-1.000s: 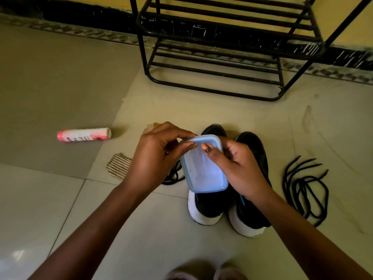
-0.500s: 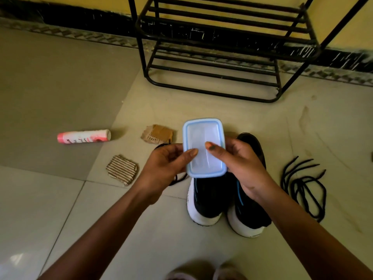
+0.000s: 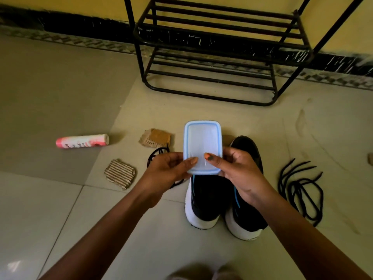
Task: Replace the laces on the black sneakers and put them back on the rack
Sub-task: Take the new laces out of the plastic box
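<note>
Rack (image 3: 212, 49), top centre: lower rail is nearest hard edge; bare tile lies btwn it & sneakers (image 3: 222, 197), which stand side by side at centre frame. Box (image 3: 202, 146) sits above sneakers; left hand (image 3: 169, 170) & right hand (image 3: 240, 172) each pinch its near end only, thumb on top. Risk: far end tips, box drops. Laces (image 3: 300, 190), right of centre: loose loops, snag risk.

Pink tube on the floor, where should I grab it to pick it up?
Probably around its middle, coming down from above. The pink tube lies flat on its side on the floor, long and round, so you can pinch across its narrow width.
</note>
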{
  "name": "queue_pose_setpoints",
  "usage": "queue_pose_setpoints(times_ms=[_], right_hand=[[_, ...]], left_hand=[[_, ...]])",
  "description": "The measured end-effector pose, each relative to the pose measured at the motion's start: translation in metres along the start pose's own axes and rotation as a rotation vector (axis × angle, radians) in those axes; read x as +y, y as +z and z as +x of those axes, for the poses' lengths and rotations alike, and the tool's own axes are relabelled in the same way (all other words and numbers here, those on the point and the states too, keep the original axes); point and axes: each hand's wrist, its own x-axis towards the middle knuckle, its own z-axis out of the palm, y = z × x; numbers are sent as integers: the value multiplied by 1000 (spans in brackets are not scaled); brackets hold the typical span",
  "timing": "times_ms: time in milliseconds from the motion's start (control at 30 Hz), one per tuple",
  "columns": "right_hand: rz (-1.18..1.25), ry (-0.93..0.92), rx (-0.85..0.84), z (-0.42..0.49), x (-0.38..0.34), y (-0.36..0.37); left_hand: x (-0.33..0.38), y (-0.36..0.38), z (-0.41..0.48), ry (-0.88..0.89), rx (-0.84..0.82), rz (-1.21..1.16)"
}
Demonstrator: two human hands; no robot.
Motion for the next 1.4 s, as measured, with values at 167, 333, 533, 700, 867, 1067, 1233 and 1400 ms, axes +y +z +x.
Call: queue_pose_setpoints(times_ms=[167,333,533,700,867,1067,1233,1400], right_hand=[[-1,-29,22,1,-1,-4],[68,-6,112,7,-7,-15],[96,-81,257,17,-20,-35],[2,-165,385,26,-51,-61],[14,-269,516,68,-105,-95],[159,-287,624,164,-171,-145],[195,-208,714,233,-192,-169],[231,-164,722,268,-190,-179]], left_hand=[[3,8,4,76,34,7],[16,20,14,83,6,99],[29,41,35,323,-27,331],[63,68,69,396,-58,545],[113,107,125,544,-91,547],[161,154,221,703,-67,743],[171,171,278,712,-16,1037],[171,176,305,632,-28,1137]])
